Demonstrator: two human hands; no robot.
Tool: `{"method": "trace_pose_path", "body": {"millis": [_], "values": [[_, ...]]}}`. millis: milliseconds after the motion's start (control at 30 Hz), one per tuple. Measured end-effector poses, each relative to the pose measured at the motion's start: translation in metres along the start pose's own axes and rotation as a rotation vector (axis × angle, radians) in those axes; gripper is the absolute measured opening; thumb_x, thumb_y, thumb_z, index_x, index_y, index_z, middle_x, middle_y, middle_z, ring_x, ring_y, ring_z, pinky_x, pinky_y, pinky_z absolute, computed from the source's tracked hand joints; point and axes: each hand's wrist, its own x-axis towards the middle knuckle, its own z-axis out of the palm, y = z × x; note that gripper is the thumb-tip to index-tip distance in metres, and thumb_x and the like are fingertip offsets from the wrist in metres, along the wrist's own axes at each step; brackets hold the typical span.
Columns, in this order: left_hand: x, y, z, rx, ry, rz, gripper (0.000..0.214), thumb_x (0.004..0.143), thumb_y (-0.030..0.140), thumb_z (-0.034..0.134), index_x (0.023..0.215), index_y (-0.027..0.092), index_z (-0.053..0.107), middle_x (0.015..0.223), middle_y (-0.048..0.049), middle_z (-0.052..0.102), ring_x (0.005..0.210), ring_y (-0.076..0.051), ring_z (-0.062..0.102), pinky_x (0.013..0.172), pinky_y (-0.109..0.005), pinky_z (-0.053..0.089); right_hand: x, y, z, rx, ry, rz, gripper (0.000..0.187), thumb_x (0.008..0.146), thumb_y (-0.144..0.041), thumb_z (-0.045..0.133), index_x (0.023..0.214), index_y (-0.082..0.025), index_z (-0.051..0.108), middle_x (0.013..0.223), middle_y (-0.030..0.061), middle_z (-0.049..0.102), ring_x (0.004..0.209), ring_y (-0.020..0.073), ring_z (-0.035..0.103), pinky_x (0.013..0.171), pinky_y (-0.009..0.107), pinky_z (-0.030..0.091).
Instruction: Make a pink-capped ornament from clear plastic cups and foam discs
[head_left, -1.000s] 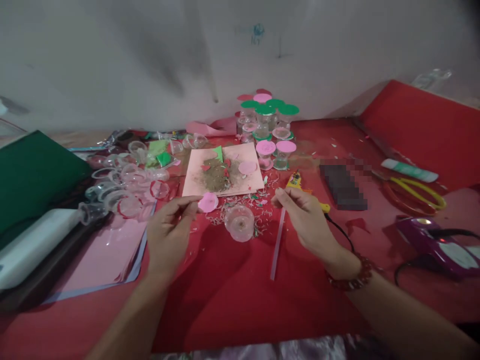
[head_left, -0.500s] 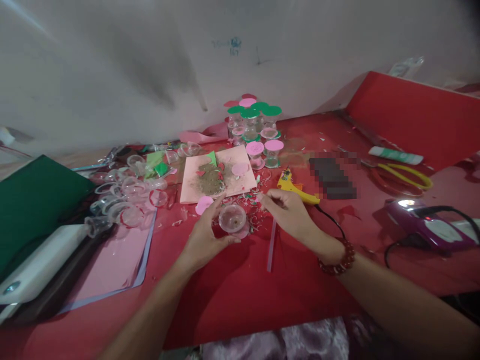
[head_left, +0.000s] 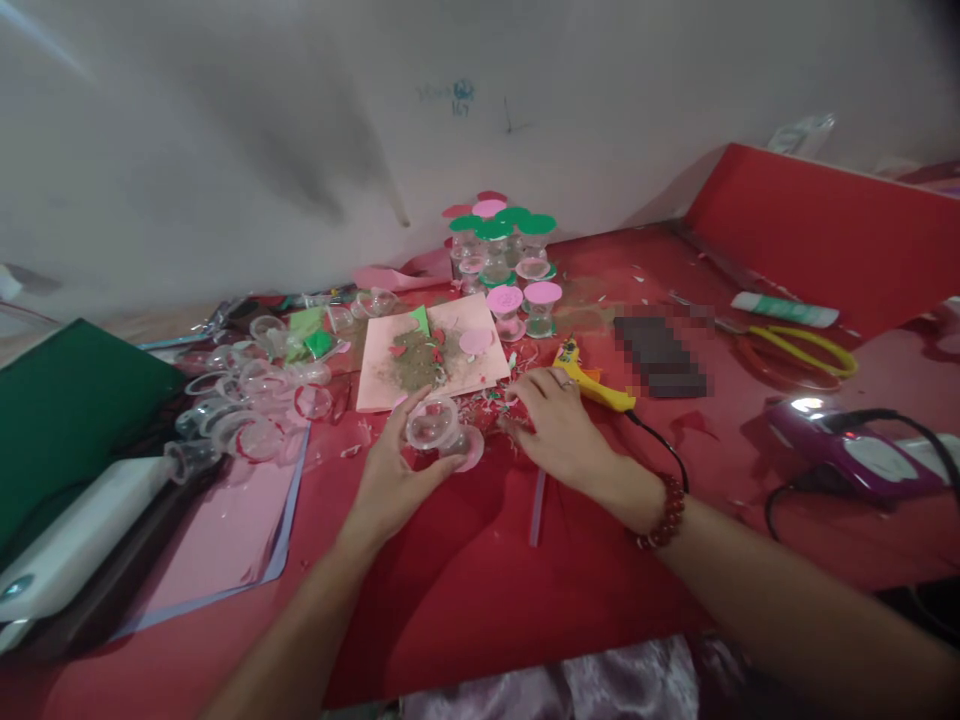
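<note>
Between the thumb and fingers of my left hand (head_left: 390, 475) is a clear plastic cup (head_left: 433, 424), tilted so that its round mouth faces me. A pink paper disc (head_left: 472, 449) shows at its lower right, at the far end of the cup. To the right, my right hand (head_left: 562, 432) hovers over colourful paper scraps (head_left: 487, 406), fingers apart and bent downward, with nothing visible in them. Just beyond that hand lies a yellow glue gun (head_left: 592, 385). A translucent glue stick (head_left: 538, 508) rests on the red table below it.
Behind my hands is a pink sheet (head_left: 367, 375) with a heap of sand (head_left: 416, 362). Paired cups with green and pink discs (head_left: 495, 230) stand at the wall. Loose clear cups (head_left: 262, 385) crowd the left. Scissors (head_left: 806, 345) and a purple device (head_left: 862, 450) lie right.
My left hand has tilted the cup and shifted it slightly left, exposing the pink disc more. My right hand has gone from a pinch to spread fingers, lower over the scraps.
</note>
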Motion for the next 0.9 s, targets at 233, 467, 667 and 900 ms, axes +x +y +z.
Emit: {"method": "trace_pose_path", "body": {"millis": [233,467,667,900], "values": [[-0.004,0.002,0.006,0.069,-0.095,0.010,0.080,0.069,0.026,0.076,0.141,0.023,0.040,0.127,-0.0103,0.062,0.120,-0.030,0.057,0.105,-0.048,0.041,0.002,0.005,-0.013,0.286,0.150,0.001,0.020,0.091,-0.012,0.045,0.095,-0.017,0.064,0.094,0.0090,0.069,0.093,0.0224,0.060,0.086,0.038,0.045],[-0.003,-0.001,-0.005,-0.054,-0.162,0.063,0.109,0.051,0.028,0.089,0.147,0.026,0.035,0.133,-0.0124,0.055,0.125,-0.033,0.050,0.107,-0.050,0.036,0.016,-0.029,-0.039,0.519,0.051,-0.066,0.025,0.090,-0.034,0.060,0.111,-0.019,0.061,0.111,0.0090,0.067,0.107,0.0227,0.060,0.096,0.041,0.045],[-0.001,0.001,-0.026,-0.378,0.164,0.076,0.053,0.074,0.035,0.073,0.125,0.025,0.060,0.116,-0.0064,0.065,0.111,-0.023,0.058,0.098,-0.038,0.042,0.010,-0.043,-0.025,0.580,-0.155,-0.180,0.073,0.072,-0.050,0.078,0.134,-0.025,0.048,0.134,0.0096,0.055,0.127,0.0267,0.047,0.107,0.045,0.040],[-0.006,0.001,-0.025,-0.299,0.303,0.058,0.042,0.095,0.048,0.041,0.094,0.021,0.072,0.100,-0.0071,0.071,0.098,-0.020,0.061,0.093,-0.034,0.044,-0.002,-0.033,-0.002,0.632,-0.091,-0.136,0.071,0.078,-0.050,0.072,0.138,-0.027,0.043,0.139,0.0113,0.051,0.130,0.0277,0.046,0.109,0.050,0.040]]}}
